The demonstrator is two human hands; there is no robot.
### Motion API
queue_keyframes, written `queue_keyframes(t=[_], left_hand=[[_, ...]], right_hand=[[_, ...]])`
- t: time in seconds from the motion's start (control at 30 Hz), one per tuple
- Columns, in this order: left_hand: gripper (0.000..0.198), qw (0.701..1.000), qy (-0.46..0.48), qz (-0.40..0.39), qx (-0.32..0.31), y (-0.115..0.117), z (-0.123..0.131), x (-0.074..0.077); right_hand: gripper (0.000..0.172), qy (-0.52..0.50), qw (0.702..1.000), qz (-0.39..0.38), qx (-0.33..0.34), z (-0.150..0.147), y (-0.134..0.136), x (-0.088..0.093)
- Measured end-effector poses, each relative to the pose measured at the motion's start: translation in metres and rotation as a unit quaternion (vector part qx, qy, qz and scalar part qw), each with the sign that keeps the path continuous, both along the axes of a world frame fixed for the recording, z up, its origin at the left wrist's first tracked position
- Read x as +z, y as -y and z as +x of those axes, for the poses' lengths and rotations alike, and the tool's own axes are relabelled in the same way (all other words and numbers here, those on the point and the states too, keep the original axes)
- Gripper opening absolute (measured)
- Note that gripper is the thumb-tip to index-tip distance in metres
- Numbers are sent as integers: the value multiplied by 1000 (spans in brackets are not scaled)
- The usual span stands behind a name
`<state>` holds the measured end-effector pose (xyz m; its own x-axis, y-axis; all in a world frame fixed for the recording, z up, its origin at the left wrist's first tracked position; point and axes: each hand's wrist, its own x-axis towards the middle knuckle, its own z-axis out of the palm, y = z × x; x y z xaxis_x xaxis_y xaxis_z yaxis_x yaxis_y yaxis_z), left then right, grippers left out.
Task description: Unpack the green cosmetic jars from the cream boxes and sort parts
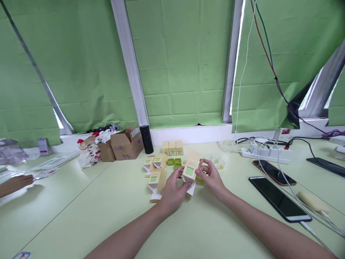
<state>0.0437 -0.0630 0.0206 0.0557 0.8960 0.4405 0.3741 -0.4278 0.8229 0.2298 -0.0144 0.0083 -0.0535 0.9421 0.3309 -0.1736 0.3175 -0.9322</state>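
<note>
Tabletop [205, 223] separates hands [172, 194] holding a box [189, 170] from the white phone [277, 198].

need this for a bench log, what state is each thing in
held beige carton: white flap open
three left cartons: white flaps open
three back cartons: upright, closed
cardboard box: top flaps open
white smartphone: screen dark, cable plugged in
red-edged smartphone: screen dark
power strip: plugs inserted
green blinds: lowered

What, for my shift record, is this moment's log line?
left hand: grips windowed carton; right hand: grips same carton; beyond: row of three cartons
</note>
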Motion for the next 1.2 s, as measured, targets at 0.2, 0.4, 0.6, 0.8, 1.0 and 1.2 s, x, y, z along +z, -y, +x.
queue_keyframes(t=[0.2, 0.4, 0.6, 0.8, 1.0, 1.2], left_hand=[[45, 999, 21, 12, -34, 2, -1, 5], [47, 984, 141, -62, -88, -1, 2, 4], [49, 960, 248, -103, -83, -1, 5, 11], [46, 950, 276, -112, -95, 0, 4, 15], [47, 942, 293, -115, -115, -5, 3, 10], [46, 936, 302, -123, -134, -8, -1, 7]], right_hand=[[73, 15, 1000, -3, 0, 0, 1, 1], [76, 26, 1000, 6, 5, -1, 1, -2], [64, 58, 997, 45, 11, 0, 1, -2], [36, 174, 977, 115, -52, 5, 1, -1], [33, 194, 972, 128, -31, 6, 2, -1], [38, 182, 974, 126, -39, 5, 3, 0]])
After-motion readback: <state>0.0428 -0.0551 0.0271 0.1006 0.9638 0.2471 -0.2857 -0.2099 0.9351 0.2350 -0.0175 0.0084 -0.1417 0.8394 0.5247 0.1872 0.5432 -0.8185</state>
